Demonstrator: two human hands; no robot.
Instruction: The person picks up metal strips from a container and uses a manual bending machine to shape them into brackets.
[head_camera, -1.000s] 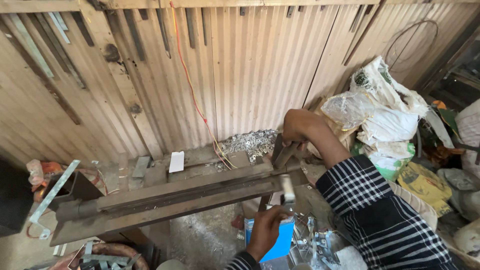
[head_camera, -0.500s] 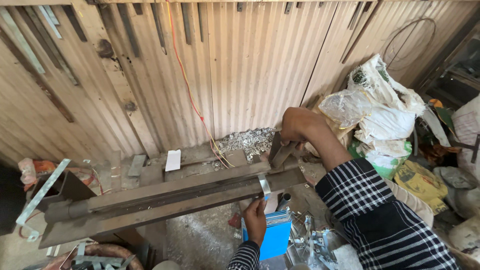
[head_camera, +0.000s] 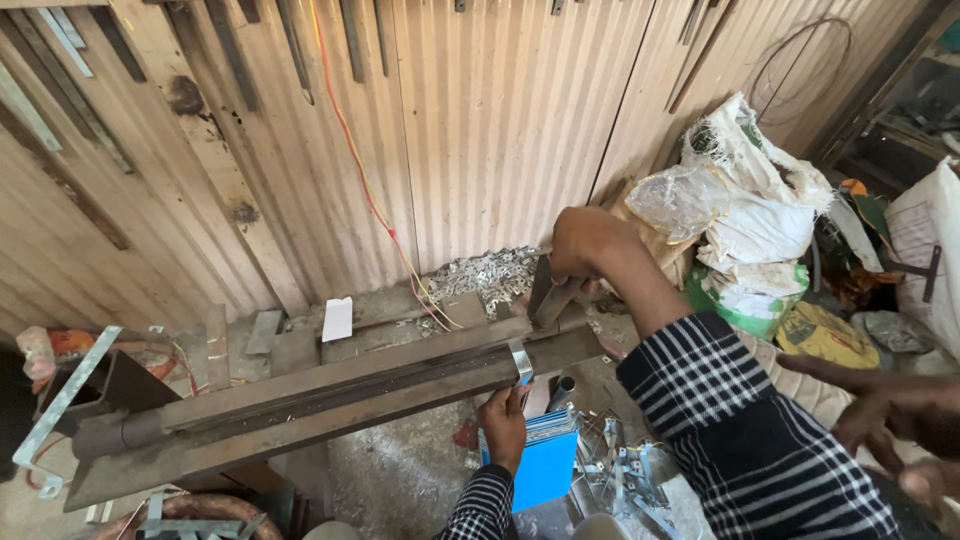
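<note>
Metal strip going into the bending press

The small metal strip, lower than a second ago, is now sitting across the steel press; left hand fingers are pinching it from below, right hand fingers are wrapping the lever.

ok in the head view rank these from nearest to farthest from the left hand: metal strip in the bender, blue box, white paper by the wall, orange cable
1. Metal strip: at the left hand's fingertips, just above it on the long steel bender.
2. Blue box: right beside the hand, low down.
3. White paper: up and to the left, near the corrugated wall.
4. Orange cable: highest up that wall.
</note>
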